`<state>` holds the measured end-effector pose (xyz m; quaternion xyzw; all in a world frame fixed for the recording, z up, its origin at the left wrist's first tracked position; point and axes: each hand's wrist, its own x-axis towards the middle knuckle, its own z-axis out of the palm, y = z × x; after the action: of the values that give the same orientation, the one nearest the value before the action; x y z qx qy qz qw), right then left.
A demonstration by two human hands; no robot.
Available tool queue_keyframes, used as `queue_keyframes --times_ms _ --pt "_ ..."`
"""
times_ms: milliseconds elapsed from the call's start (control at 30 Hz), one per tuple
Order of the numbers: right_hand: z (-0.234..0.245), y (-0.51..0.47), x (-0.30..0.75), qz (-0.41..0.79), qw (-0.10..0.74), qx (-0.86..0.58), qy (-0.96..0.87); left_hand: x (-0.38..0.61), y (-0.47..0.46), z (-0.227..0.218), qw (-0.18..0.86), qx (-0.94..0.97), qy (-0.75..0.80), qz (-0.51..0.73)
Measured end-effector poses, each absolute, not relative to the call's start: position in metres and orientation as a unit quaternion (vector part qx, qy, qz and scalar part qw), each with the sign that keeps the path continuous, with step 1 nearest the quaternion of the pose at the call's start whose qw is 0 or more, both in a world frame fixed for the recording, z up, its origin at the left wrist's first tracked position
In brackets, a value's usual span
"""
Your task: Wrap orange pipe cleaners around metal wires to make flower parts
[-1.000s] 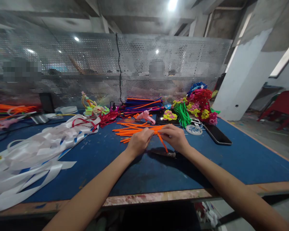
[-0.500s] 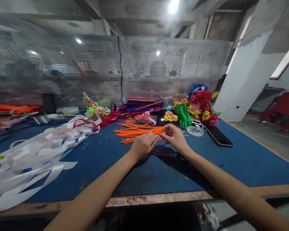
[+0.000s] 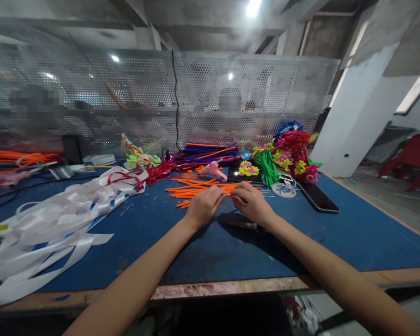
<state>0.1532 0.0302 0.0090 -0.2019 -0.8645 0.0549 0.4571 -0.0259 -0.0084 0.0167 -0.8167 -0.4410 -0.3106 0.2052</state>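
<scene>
My left hand point(image 3: 203, 206) and my right hand point(image 3: 255, 203) are closed, fingertips nearly meeting above the blue table. Between them they pinch an orange pipe cleaner point(image 3: 235, 196), mostly hidden by the fingers; its exact shape is too small to make out. Just behind lies a loose bundle of orange pipe cleaners point(image 3: 182, 190), partly covered by my left hand. Under my wrists, a dark slender tool point(image 3: 238, 224) rests on the table; I cannot tell its kind.
Beyond the bundle sits a pink glue gun point(image 3: 214, 171). White ribbons point(image 3: 63, 212) spread over the left side. Yellow-pink flowers point(image 3: 248, 169), green stems point(image 3: 266, 167) and a phone point(image 3: 318, 198) lie to the right. A perforated metal screen point(image 3: 203, 102) closes the back.
My right hand has turned and its fingers have curled more over the orange pipe cleaner. My left hand has shifted slightly to the left.
</scene>
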Motion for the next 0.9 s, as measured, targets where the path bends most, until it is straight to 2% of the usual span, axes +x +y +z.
queue_keyframes --times_ms 233,400,567,667,767,900 --pt "0.0062 0.0311 0.1566 -0.049 0.483 -0.191 -0.853 -0.0217 -0.0095 0.0152 0.161 -0.825 -0.411 -0.354" --pt "0.0069 0.0325 0.1583 -0.081 0.481 -0.213 -0.847 -0.0191 -0.0115 0.0167 0.115 -0.820 -0.387 -0.405" --pt "0.0085 0.0299 0.1564 -0.059 0.471 -0.233 -0.849 -0.0198 -0.0110 0.0171 0.085 -0.816 -0.404 -0.404" --pt "0.0076 0.0277 0.1538 -0.005 0.459 -0.247 -0.853 -0.0209 -0.0109 0.0178 0.085 -0.814 -0.412 -0.400" --pt "0.0057 0.0275 0.1519 0.056 0.466 -0.243 -0.849 -0.0218 -0.0113 0.0187 0.084 -0.814 -0.413 -0.399" --pt "0.0038 0.0293 0.1522 0.067 0.488 -0.219 -0.842 -0.0217 -0.0114 0.0184 0.085 -0.818 -0.408 -0.397"
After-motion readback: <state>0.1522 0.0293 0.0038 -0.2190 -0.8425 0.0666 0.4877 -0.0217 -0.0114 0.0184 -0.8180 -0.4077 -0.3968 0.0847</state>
